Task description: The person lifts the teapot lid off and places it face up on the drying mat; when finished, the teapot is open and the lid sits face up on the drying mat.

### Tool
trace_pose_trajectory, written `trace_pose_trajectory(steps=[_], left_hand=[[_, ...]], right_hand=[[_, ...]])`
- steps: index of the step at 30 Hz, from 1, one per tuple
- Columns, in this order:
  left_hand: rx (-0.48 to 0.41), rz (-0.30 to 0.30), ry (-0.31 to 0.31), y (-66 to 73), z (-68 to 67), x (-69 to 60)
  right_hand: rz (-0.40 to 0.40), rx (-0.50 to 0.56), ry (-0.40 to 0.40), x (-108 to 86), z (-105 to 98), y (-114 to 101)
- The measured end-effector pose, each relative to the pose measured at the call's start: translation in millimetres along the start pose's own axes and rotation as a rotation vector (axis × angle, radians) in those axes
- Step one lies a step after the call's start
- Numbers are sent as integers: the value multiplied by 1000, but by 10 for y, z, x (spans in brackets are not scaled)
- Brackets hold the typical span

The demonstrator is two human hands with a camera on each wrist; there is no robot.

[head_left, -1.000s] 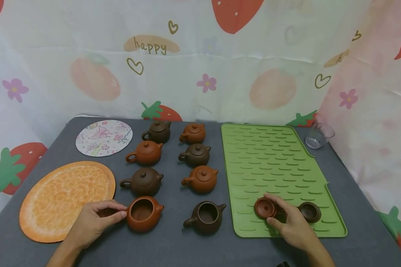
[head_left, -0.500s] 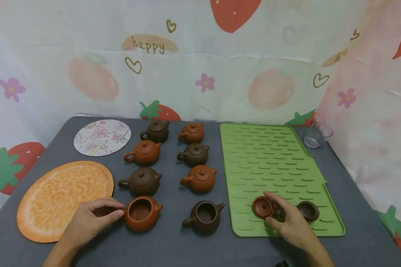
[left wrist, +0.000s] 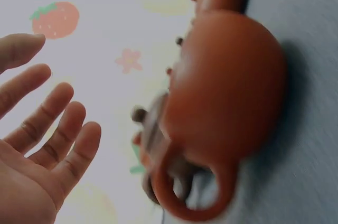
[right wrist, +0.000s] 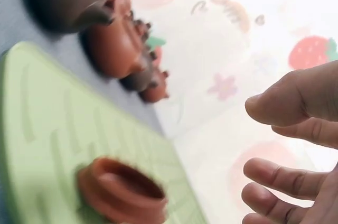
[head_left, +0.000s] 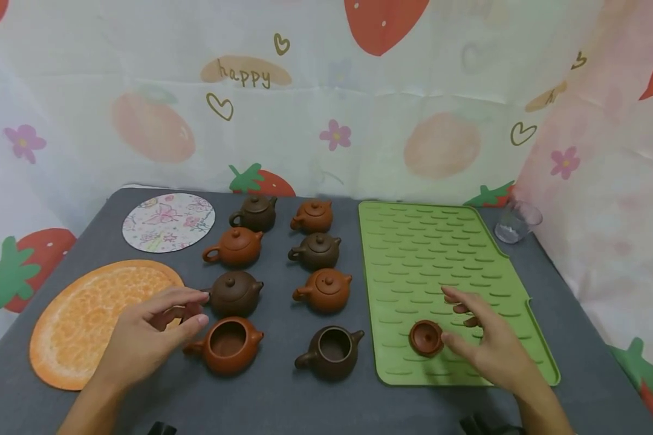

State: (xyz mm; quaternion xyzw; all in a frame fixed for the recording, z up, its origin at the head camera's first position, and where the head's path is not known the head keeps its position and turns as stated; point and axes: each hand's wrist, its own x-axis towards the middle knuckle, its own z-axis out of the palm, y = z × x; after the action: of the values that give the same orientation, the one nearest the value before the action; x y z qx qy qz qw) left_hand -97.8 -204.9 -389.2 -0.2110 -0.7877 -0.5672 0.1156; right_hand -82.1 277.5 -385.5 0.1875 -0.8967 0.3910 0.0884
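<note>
My left hand (head_left: 141, 332) hovers with relaxed, spread fingers near a lidless reddish-brown teapot (head_left: 213, 362). The left wrist view shows that hand apart from the teapot's looped handle (left wrist: 196, 214). Beside the lidless teapot stands a dark brown one without a lid (head_left: 326, 370). On the green mat (head_left: 413, 272), a reddish-brown teapot lid (head_left: 426, 347) lies upside down. Just right of this lid, my right hand (head_left: 492, 344) is raised with loose fingers and holds nothing. In the right wrist view the lid (right wrist: 124, 208) sits clear of the fingertips. The dark lid is hidden behind my right hand.
Several lidded teapots, such as a dark one (head_left: 236, 295) and a reddish one (head_left: 326, 293), stand in two columns behind. An orange round mat (head_left: 65, 338) and a patterned disc (head_left: 168, 223) lie left. A clear glass (head_left: 514, 226) stands at the back right.
Both hands have lifted away: the left has let go of the reddish teapot's handle, the right has left the upturned lid. The teapots and the reddish lid have stayed in place.
</note>
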Motion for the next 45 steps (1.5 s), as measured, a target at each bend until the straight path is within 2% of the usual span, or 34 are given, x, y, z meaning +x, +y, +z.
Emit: trace_pose_trajectory(steps=[2, 8, 11, 14, 20, 24, 28, 35, 39, 45], left_hand=[[-1, 21, 1, 49, 33, 69], [-126, 79, 17, 157, 189, 260], [-136, 88, 24, 183, 277, 350], [-112, 55, 28, 212, 366, 434], [-156, -3, 45, 242, 578, 564], [-181, -32, 53, 229, 715, 635], [-180, -71, 35, 196, 852, 725], [-192, -178, 20, 75, 1043, 816], [-156, -244, 25, 0, 1104, 846], [-89, -382, 9, -53, 1172, 859]], right_hand=[[-19, 11, 1, 53, -33, -53], [-51, 28, 1, 236, -72, -216], [-68, 50, 16, 331, -48, -304], [-92, 89, 33, 437, 2, -383], [-149, 207, 29, 637, 158, -500], [-143, 258, 19, 750, 272, -522], [-108, 294, 6, 853, 404, -543], [-71, 372, -41, 1050, 634, -543], [-60, 402, -48, 1156, 752, -523], [-11, 412, -74, 1238, 901, -466]])
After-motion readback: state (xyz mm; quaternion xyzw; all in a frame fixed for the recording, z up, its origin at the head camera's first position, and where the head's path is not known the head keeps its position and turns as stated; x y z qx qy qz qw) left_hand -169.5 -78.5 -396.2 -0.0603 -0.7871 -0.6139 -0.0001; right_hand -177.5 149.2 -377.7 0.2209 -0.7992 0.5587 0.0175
